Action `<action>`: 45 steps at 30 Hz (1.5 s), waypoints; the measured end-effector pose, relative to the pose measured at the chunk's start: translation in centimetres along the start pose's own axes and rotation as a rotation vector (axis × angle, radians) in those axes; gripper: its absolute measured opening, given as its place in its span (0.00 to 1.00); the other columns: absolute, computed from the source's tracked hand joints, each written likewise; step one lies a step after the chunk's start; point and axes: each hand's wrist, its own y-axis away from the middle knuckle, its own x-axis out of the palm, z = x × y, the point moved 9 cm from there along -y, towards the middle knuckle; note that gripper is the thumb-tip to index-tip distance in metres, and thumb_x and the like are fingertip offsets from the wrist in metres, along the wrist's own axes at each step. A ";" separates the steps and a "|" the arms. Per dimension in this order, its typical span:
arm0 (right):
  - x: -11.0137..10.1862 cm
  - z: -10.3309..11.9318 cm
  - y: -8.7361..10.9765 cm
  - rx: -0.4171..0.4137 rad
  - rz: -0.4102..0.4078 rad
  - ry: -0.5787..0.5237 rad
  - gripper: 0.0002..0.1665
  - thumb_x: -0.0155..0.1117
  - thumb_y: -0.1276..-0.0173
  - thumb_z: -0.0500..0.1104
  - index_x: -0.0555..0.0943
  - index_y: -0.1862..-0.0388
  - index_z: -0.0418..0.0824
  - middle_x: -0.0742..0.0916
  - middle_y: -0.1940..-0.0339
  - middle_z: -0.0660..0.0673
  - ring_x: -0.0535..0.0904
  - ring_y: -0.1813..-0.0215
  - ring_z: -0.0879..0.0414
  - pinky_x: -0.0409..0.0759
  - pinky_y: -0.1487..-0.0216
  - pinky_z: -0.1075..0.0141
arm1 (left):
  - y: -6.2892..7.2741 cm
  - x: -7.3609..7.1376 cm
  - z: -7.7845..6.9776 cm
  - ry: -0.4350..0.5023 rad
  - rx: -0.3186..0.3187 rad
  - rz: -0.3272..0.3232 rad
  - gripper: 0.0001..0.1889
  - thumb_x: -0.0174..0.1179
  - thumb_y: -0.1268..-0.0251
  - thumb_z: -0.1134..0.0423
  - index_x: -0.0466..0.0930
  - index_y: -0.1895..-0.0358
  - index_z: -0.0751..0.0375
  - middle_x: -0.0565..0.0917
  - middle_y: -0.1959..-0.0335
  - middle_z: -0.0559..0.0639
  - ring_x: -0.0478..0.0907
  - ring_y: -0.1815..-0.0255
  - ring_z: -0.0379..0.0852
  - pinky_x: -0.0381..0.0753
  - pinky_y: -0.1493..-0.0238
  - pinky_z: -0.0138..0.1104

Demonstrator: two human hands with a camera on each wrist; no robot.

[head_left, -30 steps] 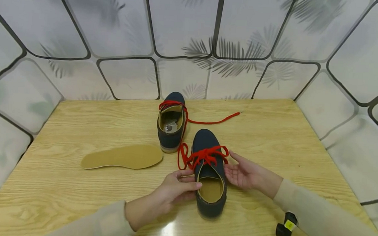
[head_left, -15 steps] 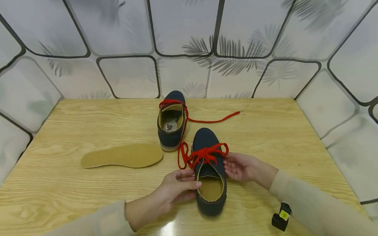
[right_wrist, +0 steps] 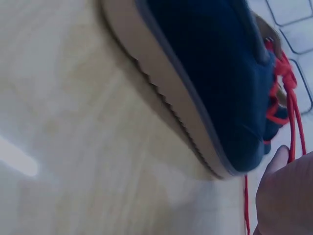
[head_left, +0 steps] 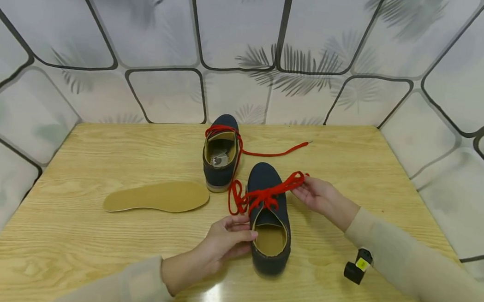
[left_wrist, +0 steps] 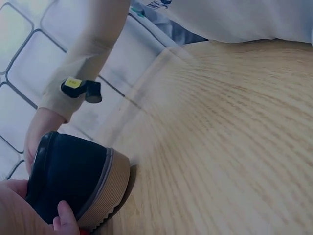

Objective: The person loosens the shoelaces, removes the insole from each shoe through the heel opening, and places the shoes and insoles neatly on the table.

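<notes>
A navy shoe [head_left: 264, 175] with red laces stands on the table, toe pointing away. My left hand [head_left: 221, 240] grips its left side, thumb over the collar and fingers along the outside. In the left wrist view, the shoe [left_wrist: 68, 171] shows its ribbed tan sole, with fingertips against the dark upper. My right hand [head_left: 322, 197] pinches a loop of the tied red shoelace [head_left: 283, 187] and draws it out to the right. The right wrist view shows the taut red lace [right_wrist: 293, 117] running to the fingers, beside the shoe's side [right_wrist: 210, 73].
Behind it, a second navy shoe [head_left: 219, 175] has a loose red lace [head_left: 272, 154] trailing right and a whitish piece inside. A tan insole [head_left: 156, 197] lies to the left on the wooden table [head_left: 74, 247]. Patterned fabric walls [head_left: 241, 26] surround the back and sides.
My right hand has gone from the shoe's right side up to the bow and taken a lace loop, now stretched outward to the right. The left hand and both shoes stay put.
</notes>
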 end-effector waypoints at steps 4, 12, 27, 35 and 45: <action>0.8 1.4 0.5 -0.034 -0.033 -0.072 0.06 0.46 0.26 0.36 0.71 0.57 0.38 0.84 0.70 0.38 0.84 0.66 0.49 0.81 0.51 0.63 | 0.2 0.0 0.1 -0.004 0.009 -0.016 0.27 0.65 0.48 0.72 0.70 0.42 0.68 0.77 0.54 0.53 0.80 0.63 0.40 0.82 0.57 0.38; 1.5 3.6 0.7 -0.114 -0.043 0.016 0.22 0.46 0.27 0.37 0.63 0.35 0.46 0.85 0.74 0.38 0.85 0.70 0.50 0.84 0.61 0.64 | 0.2 0.0 0.3 -0.009 0.013 -0.034 0.26 0.65 0.48 0.71 0.71 0.43 0.67 0.77 0.55 0.51 0.79 0.64 0.39 0.81 0.60 0.35; 3.3 7.0 1.7 -0.307 0.010 0.263 0.11 0.48 0.27 0.37 0.76 0.67 0.37 0.87 0.76 0.42 0.85 0.71 0.55 0.79 0.76 0.71 | 0.1 0.0 0.2 0.016 0.046 -0.056 0.26 0.61 0.49 0.73 0.70 0.42 0.70 0.77 0.55 0.54 0.80 0.64 0.40 0.80 0.63 0.34; 1.4 10.2 2.2 -0.266 -0.033 -0.008 0.07 0.51 0.30 0.34 0.76 0.65 0.37 0.85 0.75 0.38 0.85 0.70 0.50 0.84 0.64 0.64 | 0.0 -0.1 0.2 0.010 0.053 -0.059 0.26 0.61 0.49 0.73 0.70 0.42 0.70 0.76 0.54 0.54 0.78 0.64 0.40 0.80 0.62 0.33; -1.0 13.7 2.8 -0.244 -0.057 -0.171 0.05 0.53 0.31 0.35 0.76 0.66 0.37 0.84 0.74 0.36 0.85 0.68 0.48 0.83 0.55 0.63 | 0.1 -0.3 0.2 -0.008 0.051 -0.060 0.26 0.62 0.49 0.72 0.71 0.42 0.69 0.77 0.53 0.54 0.78 0.65 0.40 0.81 0.62 0.34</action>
